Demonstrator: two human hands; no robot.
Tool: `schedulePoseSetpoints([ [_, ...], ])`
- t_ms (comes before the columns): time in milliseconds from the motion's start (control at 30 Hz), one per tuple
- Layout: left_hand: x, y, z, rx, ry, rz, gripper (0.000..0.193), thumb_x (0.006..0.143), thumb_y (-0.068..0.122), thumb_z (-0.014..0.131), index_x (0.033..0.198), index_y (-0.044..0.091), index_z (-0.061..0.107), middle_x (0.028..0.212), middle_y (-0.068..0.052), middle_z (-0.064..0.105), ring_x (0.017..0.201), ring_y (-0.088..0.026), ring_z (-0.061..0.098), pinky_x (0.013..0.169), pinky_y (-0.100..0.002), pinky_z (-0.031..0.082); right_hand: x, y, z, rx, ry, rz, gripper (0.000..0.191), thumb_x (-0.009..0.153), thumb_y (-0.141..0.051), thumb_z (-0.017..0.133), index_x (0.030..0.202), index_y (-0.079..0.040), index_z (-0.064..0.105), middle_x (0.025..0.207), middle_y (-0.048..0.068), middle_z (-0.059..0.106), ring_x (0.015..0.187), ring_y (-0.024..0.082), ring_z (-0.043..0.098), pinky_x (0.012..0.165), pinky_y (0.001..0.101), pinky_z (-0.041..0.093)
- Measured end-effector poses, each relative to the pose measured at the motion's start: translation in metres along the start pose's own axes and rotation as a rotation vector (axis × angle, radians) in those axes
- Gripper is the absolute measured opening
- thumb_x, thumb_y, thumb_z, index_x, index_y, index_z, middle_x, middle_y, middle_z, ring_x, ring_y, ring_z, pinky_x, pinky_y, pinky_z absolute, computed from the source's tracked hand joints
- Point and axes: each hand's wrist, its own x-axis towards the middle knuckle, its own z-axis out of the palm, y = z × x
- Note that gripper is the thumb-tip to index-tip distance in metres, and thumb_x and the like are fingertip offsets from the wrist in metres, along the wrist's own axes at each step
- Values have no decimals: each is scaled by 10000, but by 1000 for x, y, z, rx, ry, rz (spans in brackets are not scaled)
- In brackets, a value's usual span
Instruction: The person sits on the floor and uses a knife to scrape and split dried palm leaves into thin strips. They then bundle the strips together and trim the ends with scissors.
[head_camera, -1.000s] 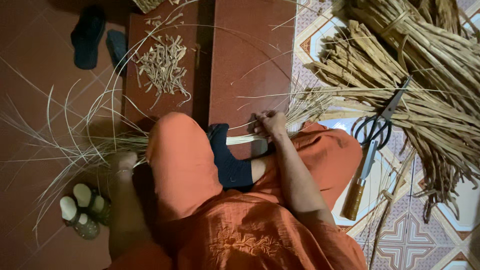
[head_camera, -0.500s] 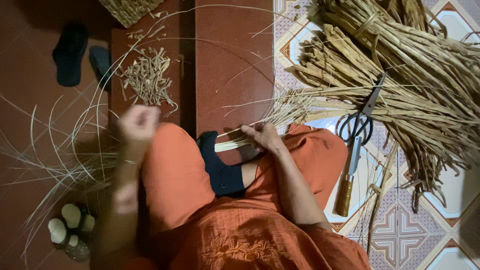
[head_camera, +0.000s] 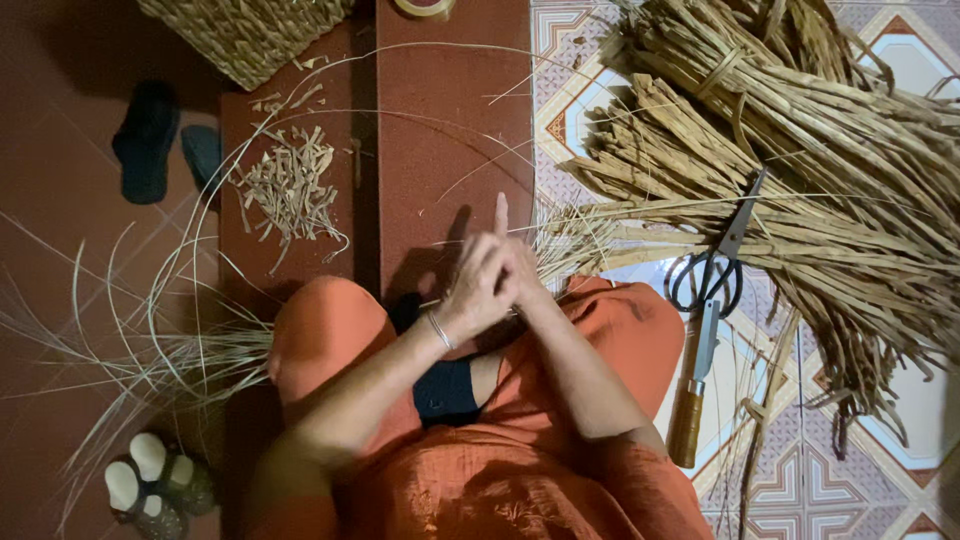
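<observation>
Both hands, left hand (head_camera: 478, 285) and right hand (head_camera: 522, 275), close together around thin straw strands (head_camera: 570, 240); a woven basket (head_camera: 250, 35) sits beyond, contents unseen.

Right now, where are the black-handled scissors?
In the head view the scissors lie on the patterned floor tiles at the person's right, against the dried reed bundles, just above a wooden-handled knife.
</observation>
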Motion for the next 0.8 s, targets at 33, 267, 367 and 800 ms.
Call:
schedulePoseSetpoints([
  [33,0,2,3,-37,-14,27,182,842,60,683,953,50,541,1039,-143,541,1033,-334,565,948,-450,478,3,3,1,15,-4,-12,868,894,-235,675,1553,-35,147,664,126,661,556,289,619,499,430,485],
  [267,25,-16,-5,-105,73,-65,295,830,115,769,1023,9,573,1040,-172,541,963,-347,579,851,-459,509,15,14,5,81,-43,-96,594,918,-214,663,1427,-93,381,730,144,680,617,306,660,550,426,513],
  [367,25,-15,-2,12,88,49,236,869,113,769,985,47,575,1051,-139,568,1008,-335,593,901,-452,516,11,11,-2,133,27,-240,425,904,-196,679,1299,-138,533,734,158,689,632,328,679,577,437,530],
  [800,25,-13,-2,-8,54,65,275,846,167,800,941,73,559,993,-115,586,982,-313,593,896,-429,497,23,18,1,89,41,-98,1110,879,-164,664,1608,56,-143,705,98,654,524,263,605,484,354,511],
])
